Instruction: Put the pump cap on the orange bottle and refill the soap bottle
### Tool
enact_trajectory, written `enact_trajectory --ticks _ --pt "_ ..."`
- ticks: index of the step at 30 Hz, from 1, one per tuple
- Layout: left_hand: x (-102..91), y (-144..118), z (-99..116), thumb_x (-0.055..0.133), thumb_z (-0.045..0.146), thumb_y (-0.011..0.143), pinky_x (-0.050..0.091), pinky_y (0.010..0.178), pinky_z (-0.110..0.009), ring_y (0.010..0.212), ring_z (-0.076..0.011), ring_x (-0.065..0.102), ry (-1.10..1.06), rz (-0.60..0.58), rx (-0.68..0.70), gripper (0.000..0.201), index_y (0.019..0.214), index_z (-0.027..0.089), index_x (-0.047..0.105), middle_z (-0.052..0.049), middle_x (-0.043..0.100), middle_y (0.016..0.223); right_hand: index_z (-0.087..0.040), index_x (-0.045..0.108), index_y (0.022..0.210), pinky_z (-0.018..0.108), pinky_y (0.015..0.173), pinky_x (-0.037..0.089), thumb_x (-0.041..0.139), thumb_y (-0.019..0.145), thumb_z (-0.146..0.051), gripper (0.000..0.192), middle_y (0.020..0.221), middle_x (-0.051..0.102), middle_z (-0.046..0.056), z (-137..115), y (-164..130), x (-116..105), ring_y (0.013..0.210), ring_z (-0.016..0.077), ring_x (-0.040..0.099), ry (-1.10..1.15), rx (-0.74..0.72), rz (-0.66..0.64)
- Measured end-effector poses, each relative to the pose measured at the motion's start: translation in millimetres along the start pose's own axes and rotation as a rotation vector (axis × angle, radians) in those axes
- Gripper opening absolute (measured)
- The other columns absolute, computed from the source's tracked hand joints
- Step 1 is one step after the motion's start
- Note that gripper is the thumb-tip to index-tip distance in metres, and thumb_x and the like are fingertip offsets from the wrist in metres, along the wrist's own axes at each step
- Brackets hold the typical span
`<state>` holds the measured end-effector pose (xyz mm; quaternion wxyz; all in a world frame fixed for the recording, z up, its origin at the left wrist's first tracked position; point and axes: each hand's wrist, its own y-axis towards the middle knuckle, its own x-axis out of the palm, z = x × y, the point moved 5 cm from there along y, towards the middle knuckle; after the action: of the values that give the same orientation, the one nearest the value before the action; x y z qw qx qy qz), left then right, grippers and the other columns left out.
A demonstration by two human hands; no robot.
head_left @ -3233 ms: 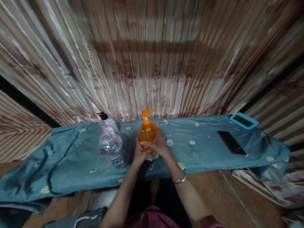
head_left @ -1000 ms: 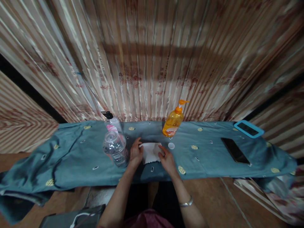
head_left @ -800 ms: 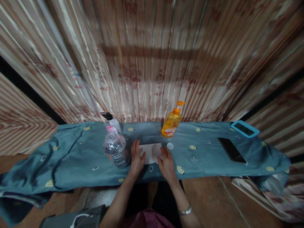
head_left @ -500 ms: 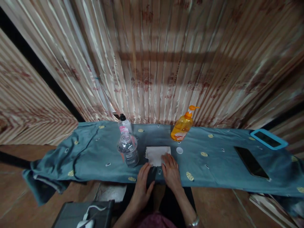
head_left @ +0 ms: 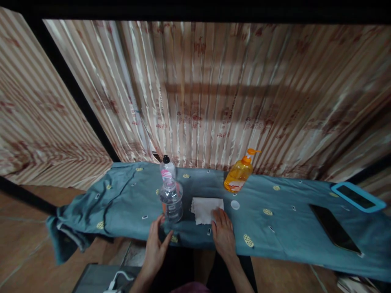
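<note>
A folded white cloth (head_left: 203, 209) lies flat on the blue-green tablecloth (head_left: 122, 211). My right hand (head_left: 224, 235) rests on its right edge, fingers stretched out and flat. My left hand (head_left: 157, 244) is open near the table's front edge, thumb and fingers apart, just in front of a clear plastic cup-like container with a domed lid (head_left: 172, 199). Whether its fingertips touch that container I cannot tell. Partly hidden behind the container stands a clear bottle with a black cap and pink label (head_left: 168, 167). A small round white disc (head_left: 235, 204) lies right of the cloth.
An orange pump bottle (head_left: 239, 175) stands upright near the back edge. On the right lie a dark phone (head_left: 333, 228) and a blue-framed device (head_left: 356, 197). A pleated curtain (head_left: 207, 101) hangs behind the table. Below left, a white charger cable (head_left: 115, 278) sits on a grey box.
My left hand has moved left, from the cloth's left corner to the clear container. My right hand stays on the cloth. The view has tilted up a little.
</note>
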<state>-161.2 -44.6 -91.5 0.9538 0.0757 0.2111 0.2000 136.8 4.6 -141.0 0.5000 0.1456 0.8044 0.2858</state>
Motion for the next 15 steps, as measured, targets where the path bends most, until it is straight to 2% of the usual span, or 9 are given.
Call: enact_trajectory --ticks 3,6,8,11,15 --pt "1.6 18 -2 0.087 0.052 0.077 0.044 0.130 -0.067 0.150 -0.0435 0.061 -0.017 0.082 0.010 0.095 0.157 0.019 0.047 -0.022 0.062 0.158 -0.021 0.056 0.155 0.062 0.117 0.051 0.062 0.109 -0.028 0.047 0.157 0.059 0.015 4 -1 1 0.143 0.0340 0.060 0.063 0.022 0.028" --pt "13.7 36 2 0.092 0.045 0.070 0.040 0.133 -0.064 0.157 -0.0435 0.053 -0.045 0.065 -0.005 0.110 0.163 0.020 0.039 -0.023 0.055 0.166 -0.022 0.049 0.161 0.068 0.121 0.044 0.060 0.111 -0.039 0.055 0.163 0.052 0.018 5 4 -3 0.148 0.0376 0.054 0.141 0.085 0.053" --pt "22.8 45 3 0.094 0.040 0.066 0.043 0.131 -0.061 0.156 -0.0434 0.055 -0.066 0.057 -0.038 0.109 0.161 0.021 0.043 -0.021 0.058 0.163 -0.023 0.045 0.164 0.070 0.124 0.041 0.059 0.111 -0.044 0.059 0.167 0.048 0.018 3 13 -5 0.153 0.0394 0.049 0.211 0.124 0.057" --pt "35.3 52 -5 0.094 0.034 0.062 0.049 0.126 -0.061 0.145 -0.0436 0.064 -0.104 0.052 -0.101 0.098 0.150 0.020 0.053 -0.019 0.070 0.147 -0.023 0.045 0.165 0.069 0.124 0.041 0.059 0.110 -0.050 0.063 0.168 0.048 0.018 -7 41 -1 0.154 0.0392 0.048 0.351 0.144 0.025" --pt "43.1 52 -19 0.093 0.032 0.060 0.052 0.120 -0.059 0.134 -0.0421 0.070 -0.153 0.092 -0.102 0.084 0.137 0.021 0.061 -0.014 0.076 0.131 -0.022 0.049 0.163 0.068 0.124 0.043 0.068 0.105 -0.055 0.069 0.167 0.050 0.018 -29 108 23 0.154 0.0393 0.050 0.550 0.149 -0.080"
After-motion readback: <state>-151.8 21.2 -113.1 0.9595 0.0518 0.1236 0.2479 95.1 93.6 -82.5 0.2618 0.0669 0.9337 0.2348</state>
